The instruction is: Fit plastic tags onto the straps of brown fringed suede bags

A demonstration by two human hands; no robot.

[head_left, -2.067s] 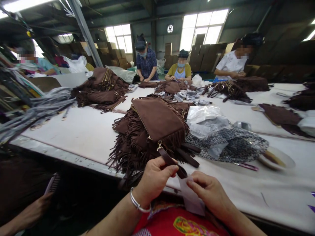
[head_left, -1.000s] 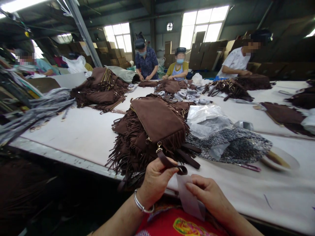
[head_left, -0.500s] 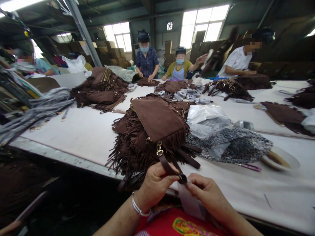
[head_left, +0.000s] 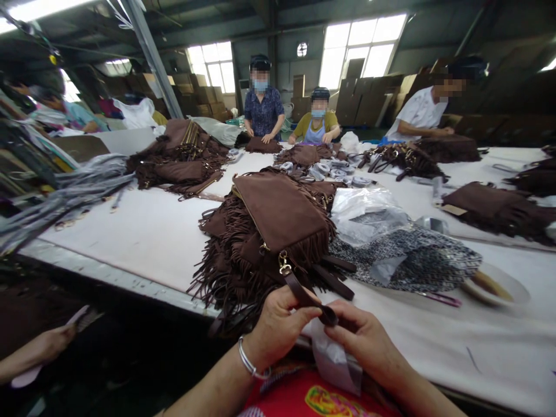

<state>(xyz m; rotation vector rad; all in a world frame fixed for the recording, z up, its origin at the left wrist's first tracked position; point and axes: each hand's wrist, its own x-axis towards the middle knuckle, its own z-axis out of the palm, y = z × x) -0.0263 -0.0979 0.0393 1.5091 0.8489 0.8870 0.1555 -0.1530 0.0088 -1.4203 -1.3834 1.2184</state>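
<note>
A dark brown wrist strap (head_left: 299, 289) runs from a gold clasp (head_left: 284, 265) on a brown fringed bag (head_left: 284, 211). My left hand (head_left: 278, 321) pinches this strap near its looped end. At that end, the fingers of my right hand (head_left: 358, 330) are closed on the strap and on the top of a clear plastic sleeve (head_left: 334, 359), which hangs down in front of my red apron. The bag lies zipper side towards the left, on top of a pile of similar fringed bags (head_left: 230, 255).
To the right lie a clear plastic bag (head_left: 365, 208), black-and-white woven fabric (head_left: 417, 255), purple-handled scissors (head_left: 438, 298) and a shallow bowl (head_left: 490, 286). More brown bags (head_left: 178, 150) are heaped at the back left. Co-workers sit and stand across the table (head_left: 113, 231). At lower left, another person's hand (head_left: 56, 341) holds a pale, flat object.
My right fingers have come closer around the strap's looped end, and the sleeve hangs slightly lower. Across the table a co-worker's raised arm has come down. Another person's hand has entered at lower left.
</note>
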